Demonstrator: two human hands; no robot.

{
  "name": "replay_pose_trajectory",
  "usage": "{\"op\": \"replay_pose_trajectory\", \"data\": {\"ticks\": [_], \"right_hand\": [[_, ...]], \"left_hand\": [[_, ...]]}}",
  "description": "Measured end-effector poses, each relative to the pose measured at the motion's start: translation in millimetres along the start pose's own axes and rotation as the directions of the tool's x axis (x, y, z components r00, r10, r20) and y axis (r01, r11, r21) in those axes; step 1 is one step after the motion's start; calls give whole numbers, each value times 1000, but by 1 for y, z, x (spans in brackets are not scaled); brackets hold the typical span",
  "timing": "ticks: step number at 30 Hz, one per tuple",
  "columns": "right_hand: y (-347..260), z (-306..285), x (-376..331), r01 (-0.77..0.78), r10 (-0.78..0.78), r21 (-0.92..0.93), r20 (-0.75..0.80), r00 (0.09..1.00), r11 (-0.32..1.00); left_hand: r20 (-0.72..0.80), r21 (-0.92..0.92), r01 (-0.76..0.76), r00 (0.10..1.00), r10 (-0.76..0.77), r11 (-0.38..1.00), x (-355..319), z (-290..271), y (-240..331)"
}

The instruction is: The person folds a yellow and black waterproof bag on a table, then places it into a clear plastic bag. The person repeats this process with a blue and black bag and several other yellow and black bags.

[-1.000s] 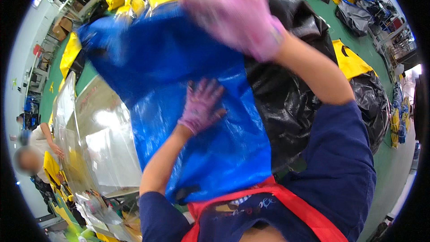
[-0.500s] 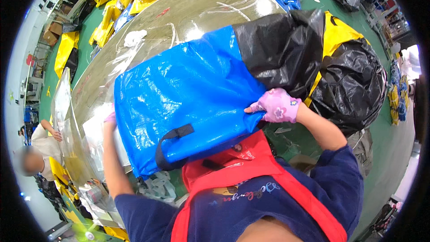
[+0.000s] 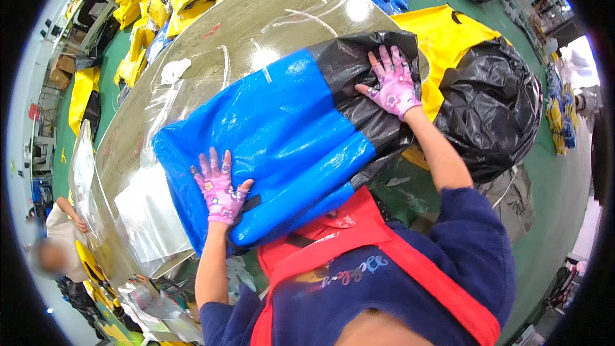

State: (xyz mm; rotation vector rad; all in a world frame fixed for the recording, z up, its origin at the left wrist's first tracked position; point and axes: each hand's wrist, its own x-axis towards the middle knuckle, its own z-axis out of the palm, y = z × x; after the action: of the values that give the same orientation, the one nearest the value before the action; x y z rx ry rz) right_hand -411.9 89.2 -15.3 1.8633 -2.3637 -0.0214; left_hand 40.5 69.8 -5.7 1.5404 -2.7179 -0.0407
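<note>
From afar I see the blue-and-black bag [image 3: 288,115] lying on the near side of the table [image 3: 243,29], the left hand [image 3: 222,191] spread wide on its blue part [image 3: 301,147] and the right hand [image 3: 394,86] likewise spread on its black part [image 3: 349,67], toward the table's right edge.

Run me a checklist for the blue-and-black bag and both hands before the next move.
1. Left hand open on the blue part: ok, fingers spread.
2. Right hand open on the black part: ok, fingers spread.
3. Blue part free of creases: not ok, creases show.
4. Co-worker's hand away from the bag: ok, off to the left.
5. Bag's underside lying flat: cannot tell, hidden.
</note>
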Motion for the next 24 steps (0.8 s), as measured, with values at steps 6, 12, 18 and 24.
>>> {"op": "replay_pose_trajectory", "data": {"ticks": [6,12,18,24], "right_hand": [[3,10,4,16,-14,41,-48,999,999],[-8,-47,-46,451,-470,353,-37,882,820],[-9,42,-157,560,-481,132,-378,791,818],[-16,32,-151,547,-542,-88,-332,772,833]], "left_hand": [[442,-30,204,881,-170,979,53,-62,41],[-13,-109,-534,844,536,839,113,-3,113],[82,-101,-569,813,577,816,123,-15,117],[-258,-68,-809,579,773,584,189,-54,149]]}}
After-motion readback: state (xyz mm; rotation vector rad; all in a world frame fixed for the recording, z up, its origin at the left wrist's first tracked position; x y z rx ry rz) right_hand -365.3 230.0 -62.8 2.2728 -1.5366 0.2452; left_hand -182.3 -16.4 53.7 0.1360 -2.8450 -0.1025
